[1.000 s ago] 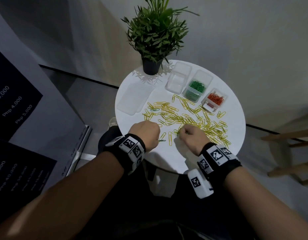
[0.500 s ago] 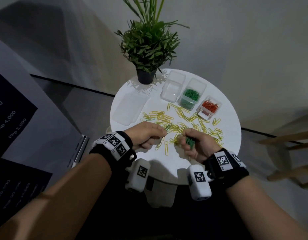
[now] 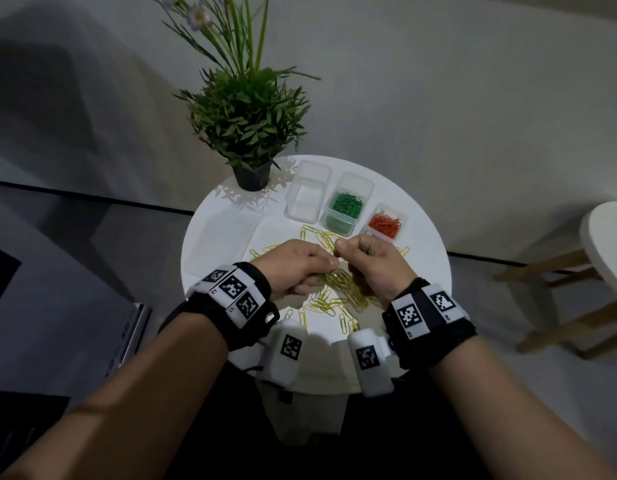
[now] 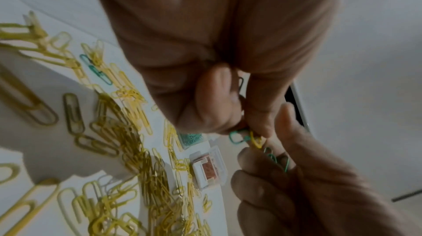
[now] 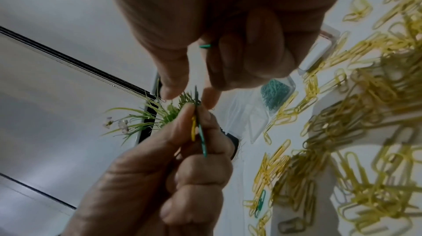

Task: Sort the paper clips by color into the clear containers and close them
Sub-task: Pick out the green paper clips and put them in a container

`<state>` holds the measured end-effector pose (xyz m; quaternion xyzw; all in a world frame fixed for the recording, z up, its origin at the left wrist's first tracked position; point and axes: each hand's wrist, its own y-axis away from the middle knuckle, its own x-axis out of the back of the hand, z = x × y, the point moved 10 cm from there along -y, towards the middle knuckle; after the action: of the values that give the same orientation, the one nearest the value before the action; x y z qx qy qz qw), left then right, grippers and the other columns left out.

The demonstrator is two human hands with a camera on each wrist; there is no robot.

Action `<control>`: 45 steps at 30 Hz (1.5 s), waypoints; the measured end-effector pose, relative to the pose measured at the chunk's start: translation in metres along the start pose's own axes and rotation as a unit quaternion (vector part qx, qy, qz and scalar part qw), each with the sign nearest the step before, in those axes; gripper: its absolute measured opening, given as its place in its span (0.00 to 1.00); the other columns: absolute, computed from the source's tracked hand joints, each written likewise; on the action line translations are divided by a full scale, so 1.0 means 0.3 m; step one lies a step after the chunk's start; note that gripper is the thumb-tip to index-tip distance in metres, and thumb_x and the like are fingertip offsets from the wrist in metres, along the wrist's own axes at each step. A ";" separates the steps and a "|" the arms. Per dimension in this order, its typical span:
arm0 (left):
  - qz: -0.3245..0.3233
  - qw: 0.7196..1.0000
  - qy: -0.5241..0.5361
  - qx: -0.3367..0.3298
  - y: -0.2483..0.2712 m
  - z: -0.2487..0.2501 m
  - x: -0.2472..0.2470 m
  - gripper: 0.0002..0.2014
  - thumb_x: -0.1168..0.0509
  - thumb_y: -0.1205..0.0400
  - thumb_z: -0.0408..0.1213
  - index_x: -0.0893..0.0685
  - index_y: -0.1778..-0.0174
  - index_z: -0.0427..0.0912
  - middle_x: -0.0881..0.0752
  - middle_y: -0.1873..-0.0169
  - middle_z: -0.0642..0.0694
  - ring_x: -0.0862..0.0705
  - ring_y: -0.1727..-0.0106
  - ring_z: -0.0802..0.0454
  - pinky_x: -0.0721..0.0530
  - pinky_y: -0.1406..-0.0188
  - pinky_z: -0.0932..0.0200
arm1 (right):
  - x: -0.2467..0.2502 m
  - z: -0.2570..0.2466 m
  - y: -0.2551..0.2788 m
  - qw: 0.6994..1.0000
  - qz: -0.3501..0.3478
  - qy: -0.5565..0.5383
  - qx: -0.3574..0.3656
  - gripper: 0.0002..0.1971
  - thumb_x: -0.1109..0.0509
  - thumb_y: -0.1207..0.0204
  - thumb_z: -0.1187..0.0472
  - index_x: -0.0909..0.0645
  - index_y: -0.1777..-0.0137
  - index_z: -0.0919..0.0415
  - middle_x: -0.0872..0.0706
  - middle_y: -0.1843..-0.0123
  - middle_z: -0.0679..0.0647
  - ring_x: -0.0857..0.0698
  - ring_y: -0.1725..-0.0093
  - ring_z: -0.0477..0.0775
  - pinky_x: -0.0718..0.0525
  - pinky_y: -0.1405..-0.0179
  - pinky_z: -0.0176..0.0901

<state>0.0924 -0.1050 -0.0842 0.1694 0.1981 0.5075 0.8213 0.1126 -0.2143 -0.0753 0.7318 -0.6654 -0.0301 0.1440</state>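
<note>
Both hands are raised above the white round table (image 3: 421, 271) and meet fingertip to fingertip. My left hand (image 3: 321, 261) pinches a green paper clip (image 5: 202, 137) and a yellow clip (image 5: 193, 128) that lie against each other. My right hand (image 3: 348, 252) curls round several green clips (image 4: 276, 158), with its thumb and forefinger at the tip of the pinched green clip. At the back stand an empty clear container (image 3: 307, 199), one with green clips (image 3: 347, 206) and one with red clips (image 3: 385, 223). Yellow clips (image 3: 341, 292) cover the table below the hands.
A potted plant (image 3: 248, 126) stands at the table's back left. Clear lids (image 3: 224, 237) lie on the left side. Green clips (image 4: 100, 72) lie among the yellow ones. A white stool (image 3: 605, 244) with wooden legs stands to the right.
Both hands have lifted off the table and come together in the air. The left hand now pinches a green and a yellow clip. The head view has tilted upward.
</note>
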 end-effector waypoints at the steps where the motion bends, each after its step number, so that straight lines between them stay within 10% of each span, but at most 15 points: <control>1: 0.009 1.000 -0.019 -0.003 0.001 0.008 -0.001 0.14 0.39 0.15 0.29 0.28 0.69 0.39 0.37 0.78 0.47 0.39 0.87 0.60 0.39 0.90 0.72 | 0.005 0.000 -0.005 1.000 0.005 -0.002 0.005 0.12 0.30 0.21 0.61 0.25 0.64 0.62 0.30 0.86 0.44 0.34 0.88 0.38 0.36 0.87 0.26; 8: 0.067 0.997 -0.020 -0.033 -0.027 0.048 0.026 0.08 0.36 0.17 0.31 0.22 0.63 0.39 0.33 0.85 0.50 0.38 0.88 0.61 0.40 0.89 0.71 | -0.019 0.113 -0.010 0.967 0.016 -0.195 -0.161 0.10 0.46 0.21 0.65 0.34 0.64 0.56 0.31 0.76 0.53 0.40 0.82 0.47 0.45 0.84 0.28; 17: 0.086 0.992 -0.022 -0.089 -0.046 0.117 0.036 0.07 0.32 0.21 0.27 0.16 0.53 0.24 0.21 0.83 0.50 0.26 0.82 0.58 0.25 0.76 0.68 | -0.161 0.141 0.007 0.865 -0.126 -0.428 -0.229 0.22 0.44 0.19 0.50 0.15 0.59 0.66 0.17 0.67 0.61 0.24 0.78 0.50 0.31 0.84 0.33; 23: 0.117 0.985 -0.064 -0.110 -0.050 0.178 0.087 0.09 0.34 0.20 0.25 0.16 0.47 0.24 0.26 0.91 0.59 0.29 0.88 0.69 0.36 0.85 0.81 | -0.129 0.119 -0.018 0.861 -0.147 -0.438 -0.211 0.10 0.28 0.31 0.55 0.15 0.64 0.63 0.18 0.67 0.58 0.24 0.76 0.48 0.27 0.83 0.35; 28: 0.099 0.988 -0.084 -0.085 -0.068 0.138 0.076 0.05 0.35 0.19 0.25 0.16 0.51 0.26 0.25 0.90 0.58 0.28 0.87 0.69 0.34 0.83 0.81 | -0.117 0.122 -0.040 0.867 -0.127 -0.433 -0.211 0.17 0.38 0.25 0.52 0.20 0.68 0.64 0.18 0.70 0.62 0.25 0.79 0.49 0.31 0.86 0.31; 32: 0.089 0.984 -0.129 -0.087 -0.080 0.120 0.075 0.09 0.30 0.22 0.28 0.17 0.68 0.36 0.17 0.79 0.54 0.15 0.66 0.66 0.23 0.58 0.70 | -0.115 0.109 -0.054 0.903 -0.134 -0.357 -0.198 0.21 0.37 0.27 0.45 0.20 0.66 0.64 0.19 0.73 0.61 0.27 0.82 0.49 0.33 0.87 0.29; 37: 0.132 0.963 -0.207 -0.110 -0.085 0.132 0.101 0.06 0.26 0.25 0.33 0.11 0.68 0.41 0.13 0.71 0.49 0.19 0.67 0.59 0.21 0.59 0.63 | -0.079 0.101 -0.053 0.933 -0.128 -0.283 -0.181 0.06 0.37 0.21 0.65 0.23 0.60 0.65 0.18 0.74 0.59 0.26 0.82 0.44 0.29 0.87 0.28; 45: 0.130 0.920 -0.368 -0.014 -0.117 0.069 0.203 0.07 0.30 0.25 0.35 0.15 0.67 0.37 0.12 0.67 0.48 0.16 0.63 0.53 0.20 0.59 0.61 | 0.109 0.130 -0.105 0.943 -0.041 -0.287 -0.165 0.11 0.45 0.19 0.77 0.21 0.51 0.71 0.19 0.74 0.57 0.26 0.81 0.45 0.31 0.87 0.30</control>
<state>0.1542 -0.0668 -0.0924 0.3567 -0.1495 0.5140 0.7656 0.1374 -0.2507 -0.1158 0.6847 -0.6339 -0.3540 0.0645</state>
